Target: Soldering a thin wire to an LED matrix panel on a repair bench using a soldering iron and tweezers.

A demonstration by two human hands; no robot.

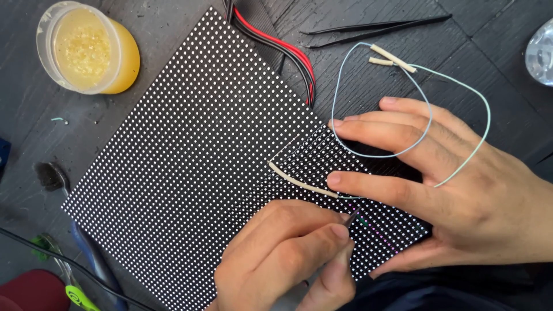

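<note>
Panel [190, 150], a black board dotted with white points, lay tilted on the dark table [484, 52]. Left hand [288, 253] sat at its lower edge, fingers pressed together and pinching a thin tool [352, 217] whose tip touched the panel. Right hand [455, 184] lay spread flat on the panel's right corner, one finger pressing a cream-sleeved wire [299, 183]; the pale wire looped over its fingers. Tweezers [374, 27] lay well above, a yellow jar [86, 47] at top left, red and black cables [282, 46] beside the panel's top edge.

black white-dotted panel [190, 150], yellow jar [86, 49]
</note>
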